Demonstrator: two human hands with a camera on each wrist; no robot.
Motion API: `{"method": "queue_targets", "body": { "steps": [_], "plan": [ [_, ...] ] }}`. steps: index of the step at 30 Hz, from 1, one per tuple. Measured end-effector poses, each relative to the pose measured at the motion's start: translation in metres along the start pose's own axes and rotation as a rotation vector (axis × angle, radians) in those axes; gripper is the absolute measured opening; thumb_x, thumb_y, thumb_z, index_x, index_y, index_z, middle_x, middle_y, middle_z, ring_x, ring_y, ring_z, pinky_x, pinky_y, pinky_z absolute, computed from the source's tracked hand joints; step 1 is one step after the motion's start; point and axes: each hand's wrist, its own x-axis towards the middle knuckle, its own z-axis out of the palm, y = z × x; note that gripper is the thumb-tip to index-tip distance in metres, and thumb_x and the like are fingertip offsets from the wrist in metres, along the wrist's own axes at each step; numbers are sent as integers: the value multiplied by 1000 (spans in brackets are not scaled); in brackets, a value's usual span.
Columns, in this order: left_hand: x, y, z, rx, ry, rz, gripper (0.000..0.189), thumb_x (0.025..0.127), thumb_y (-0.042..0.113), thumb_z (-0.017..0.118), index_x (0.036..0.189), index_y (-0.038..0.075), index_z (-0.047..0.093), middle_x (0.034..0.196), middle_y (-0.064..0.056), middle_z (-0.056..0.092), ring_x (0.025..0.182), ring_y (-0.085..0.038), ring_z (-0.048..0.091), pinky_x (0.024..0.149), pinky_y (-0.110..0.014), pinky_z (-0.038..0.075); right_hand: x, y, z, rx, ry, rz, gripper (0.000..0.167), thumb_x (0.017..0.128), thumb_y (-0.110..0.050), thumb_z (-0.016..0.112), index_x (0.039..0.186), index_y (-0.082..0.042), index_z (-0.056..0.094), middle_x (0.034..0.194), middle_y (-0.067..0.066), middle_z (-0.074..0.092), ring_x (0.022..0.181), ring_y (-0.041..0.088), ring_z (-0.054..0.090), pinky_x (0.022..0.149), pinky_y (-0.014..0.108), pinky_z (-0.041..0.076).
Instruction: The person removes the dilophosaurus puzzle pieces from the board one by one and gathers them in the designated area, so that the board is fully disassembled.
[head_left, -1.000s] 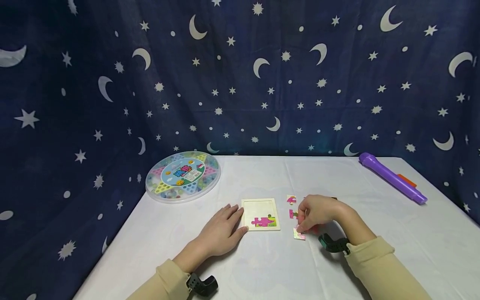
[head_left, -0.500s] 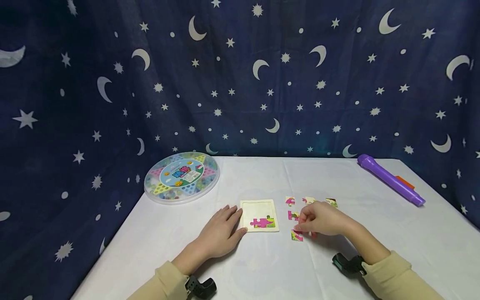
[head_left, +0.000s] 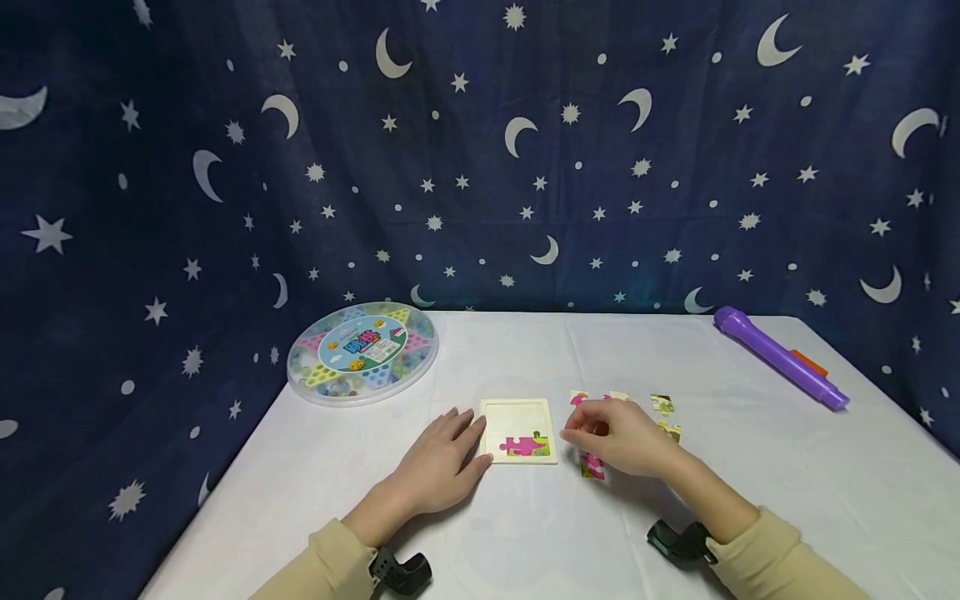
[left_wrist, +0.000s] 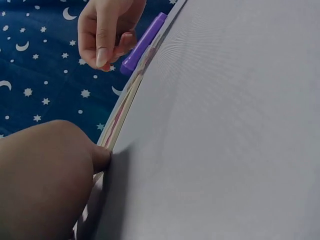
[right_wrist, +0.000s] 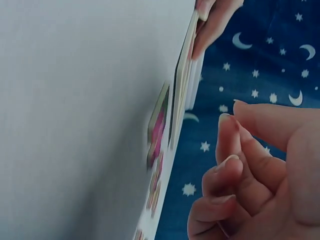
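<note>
My left hand (head_left: pixel 442 462) lies flat beside a square wooden puzzle tray (head_left: pixel 517 417), with fingertips and thumb touching its left edge. Joined pink-and-green jigsaw pieces (head_left: pixel 525 445) fill the tray's lower right corner. Just right of the tray, my right hand (head_left: pixel 626 437) hovers with curled fingers; thumb and index tip meet. No piece shows between those fingertips in the right wrist view (right_wrist: pixel 235 112). Below the hand lies a pink-and-green jigsaw piece (head_left: pixel 592 465), partly covered. Loose pieces around it include a pink one (head_left: pixel 579 397) and a green-and-yellow one (head_left: pixel 669 431); others are hidden.
A round clear-lidded Chinese checkers box (head_left: pixel 363 354) sits at the table's back left. A purple microphone-shaped tube (head_left: pixel 780 358) lies at the back right, beside an orange item (head_left: pixel 810 362). The white-covered table (head_left: pixel 495 533) meets a star-patterned curtain (head_left: pixel 465 150).
My right hand comes away from the nearest loose piece and shifts left toward the tray, uncovering pieces on the right. My left hand stays in place at the tray.
</note>
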Motion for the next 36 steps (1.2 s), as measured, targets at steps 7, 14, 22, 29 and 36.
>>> {"method": "queue_targets", "body": {
  "steps": [7,14,22,29,36],
  "plan": [
    [-2,1,-4,6,-25,20,60,102,44,54,151,9,52,154,-19,46,147,-42,33,120,-54,24,-2,-9,9,63,-35,-84,13,95,-31,75,104,-21,76,84,-13,65,66,10,57,56,26,48],
    [-2,4,-6,23,-32,59,61,100,48,57,149,12,55,152,-17,50,144,-41,38,118,-58,27,-2,-18,11,160,-68,-59,25,94,-33,75,112,-15,76,90,-7,66,74,16,59,61,27,49],
    [0,4,-5,19,-18,69,63,99,54,57,146,11,58,150,-17,52,142,-41,41,117,-58,29,-2,-39,23,649,-91,196,38,96,-25,73,126,-2,68,92,9,63,75,21,53,59,27,48],
    [2,4,-2,35,13,74,64,97,55,59,144,12,60,147,-16,54,141,-41,43,116,-58,30,6,-50,27,490,-34,130,30,94,-27,75,118,-9,72,97,4,66,73,21,55,58,29,47],
    [0,2,-1,36,31,80,64,96,57,60,142,12,61,146,-15,56,139,-41,45,115,-58,32,9,-39,30,50,-60,-73,19,90,-23,81,107,-18,74,104,-4,67,63,14,55,57,28,48]
  ]
}}
